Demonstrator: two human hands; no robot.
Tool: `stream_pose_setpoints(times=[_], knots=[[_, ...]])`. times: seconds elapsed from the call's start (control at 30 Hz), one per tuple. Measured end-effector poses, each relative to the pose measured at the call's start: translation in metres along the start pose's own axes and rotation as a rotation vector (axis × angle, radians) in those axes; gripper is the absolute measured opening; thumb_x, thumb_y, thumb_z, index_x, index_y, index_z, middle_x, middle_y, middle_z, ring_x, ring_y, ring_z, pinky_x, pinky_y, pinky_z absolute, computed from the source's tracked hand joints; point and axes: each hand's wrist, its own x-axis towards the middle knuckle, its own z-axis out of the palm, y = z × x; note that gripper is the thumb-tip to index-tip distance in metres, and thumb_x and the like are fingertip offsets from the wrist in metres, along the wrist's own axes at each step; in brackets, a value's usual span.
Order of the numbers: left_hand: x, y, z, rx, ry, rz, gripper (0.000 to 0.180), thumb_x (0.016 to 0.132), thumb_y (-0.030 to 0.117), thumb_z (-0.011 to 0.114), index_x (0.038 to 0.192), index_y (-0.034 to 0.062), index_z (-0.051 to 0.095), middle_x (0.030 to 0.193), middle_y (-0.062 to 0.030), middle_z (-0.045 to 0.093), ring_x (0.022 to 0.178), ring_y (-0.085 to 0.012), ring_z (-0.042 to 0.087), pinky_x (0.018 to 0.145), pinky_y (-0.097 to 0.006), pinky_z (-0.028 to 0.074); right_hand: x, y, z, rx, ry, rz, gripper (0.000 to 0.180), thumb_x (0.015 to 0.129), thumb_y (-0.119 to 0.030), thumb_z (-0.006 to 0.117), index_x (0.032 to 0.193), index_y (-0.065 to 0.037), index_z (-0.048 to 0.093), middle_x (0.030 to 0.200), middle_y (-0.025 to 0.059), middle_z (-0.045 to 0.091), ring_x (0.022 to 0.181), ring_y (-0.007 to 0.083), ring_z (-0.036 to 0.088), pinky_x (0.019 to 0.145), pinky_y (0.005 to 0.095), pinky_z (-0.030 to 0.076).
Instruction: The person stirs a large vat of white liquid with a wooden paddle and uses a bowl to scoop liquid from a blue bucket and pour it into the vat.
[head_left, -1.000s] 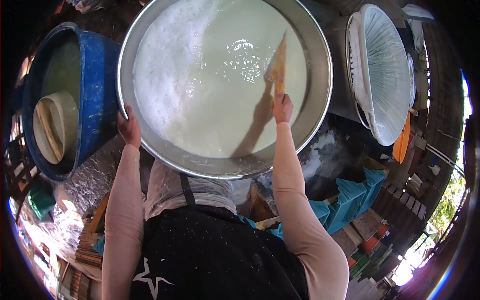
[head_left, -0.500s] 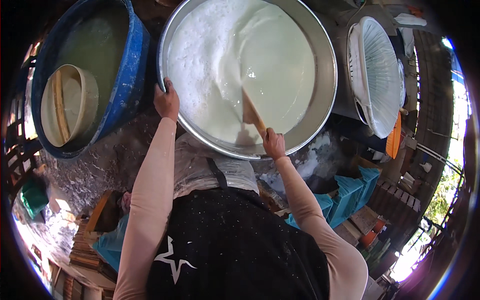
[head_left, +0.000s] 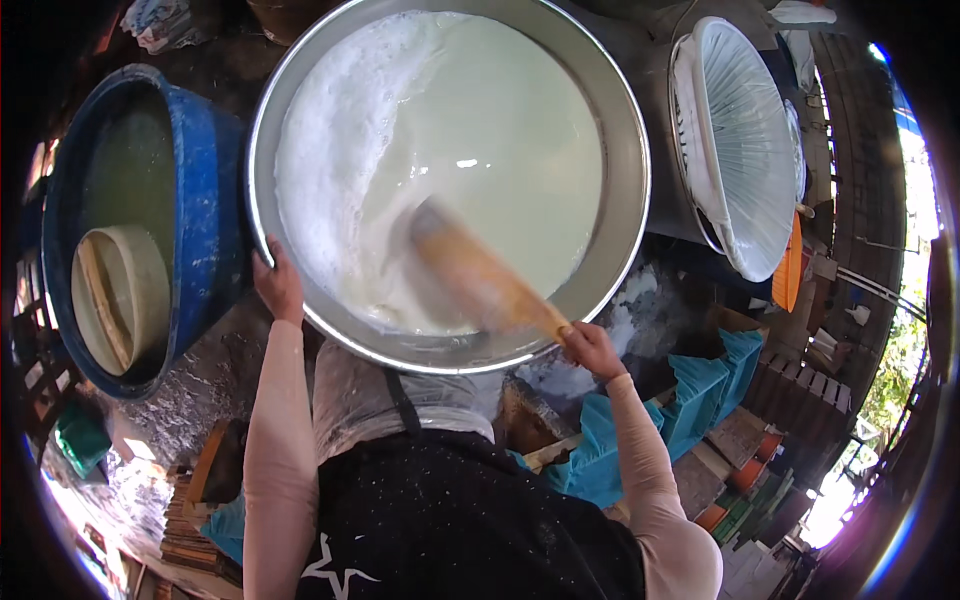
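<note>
A large steel basin of milky white liquid, foamy at nine o'clock, filled the centre. The right hand gripped a wooden paddle at five o'clock, its blurred blade submerged. The left hand held the rim at eight o'clock. A blue tub with a round sieve stood at nine o'clock; a white ribbed basket at two o'clock.

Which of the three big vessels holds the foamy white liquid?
The large steel basin in the middle, stirred with a wooden paddle. The blue tub holds greenish water; the pleated white basket shows no liquid.
</note>
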Motion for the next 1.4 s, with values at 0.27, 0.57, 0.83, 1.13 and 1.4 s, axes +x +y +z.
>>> stream_pose_setpoints(times=[0.27, 0.57, 0.83, 1.13, 1.4], knots=[[0.007, 0.002, -0.005, 0.001, -0.007, 0.025, 0.056, 0.099, 0.046, 0.054, 0.121, -0.0056, 0.06, 0.115, -0.0277, 0.065, 0.105, -0.0411, 0.062, 0.091, -0.044, 0.047, 0.215, 0.027, -0.038, -0.058, 1.04, -0.23, 0.045, 0.102, -0.037, 0.048, 0.081, 0.001, 0.058, 0.059, 0.009, 0.057, 0.048, 0.0176, 0.057, 0.044, 0.0311, 0.044], [0.005, 0.009, -0.003, 0.052, 0.003, -0.001, 0.047, 0.1, 0.044, 0.052, 0.111, -0.0006, 0.064, 0.104, -0.0253, 0.068, 0.097, -0.0423, 0.065, 0.084, -0.046, 0.049, 0.236, -0.012, 0.044, -0.304, 0.824, -0.231, 0.047, 0.101, -0.039, 0.046, 0.082, 0.002, 0.062, 0.065, 0.0226, 0.063, 0.061, 0.0434, 0.063, 0.062, 0.0502, 0.049], [-0.004, 0.035, 0.001, 0.019, -0.015, -0.084, 0.048, 0.098, 0.045, 0.052, 0.109, -0.0005, 0.063, 0.105, -0.0265, 0.068, 0.1, -0.0456, 0.064, 0.084, -0.049, 0.051, 0.129, -0.012, 0.128, -0.498, 0.619, -0.275, 0.035, 0.1, -0.032, 0.052, 0.079, -0.005, 0.057, 0.068, 0.0234, 0.063, 0.068, 0.0478, 0.06, 0.068, 0.0562, 0.046], [-0.001, 0.017, 0.003, 0.026, 0.018, -0.021, 0.051, 0.098, 0.044, 0.053, 0.117, -0.0027, 0.062, 0.109, -0.0283, 0.067, 0.102, -0.0469, 0.063, 0.085, -0.048, 0.05, 0.04, -0.03, 0.11, -0.757, 0.332, -0.44, 0.027, 0.098, -0.032, 0.056, 0.083, -0.009, 0.056, 0.06, 0.0154, 0.06, 0.059, 0.0393, 0.06, 0.073, 0.0478, 0.045], [-0.003, 0.01, -0.004, 0.038, 0.003, 0.039, 0.055, 0.099, 0.044, 0.053, 0.121, -0.0071, 0.059, 0.114, -0.0301, 0.065, 0.105, -0.0451, 0.062, 0.089, -0.046, 0.048, 0.01, -0.003, 0.012, 0.145, 0.175, 0.012, 0.039, 0.101, -0.034, 0.053, 0.08, -0.003, 0.057, 0.058, 0.0078, 0.055, 0.05, 0.0177, 0.055, 0.051, 0.0342, 0.044]])
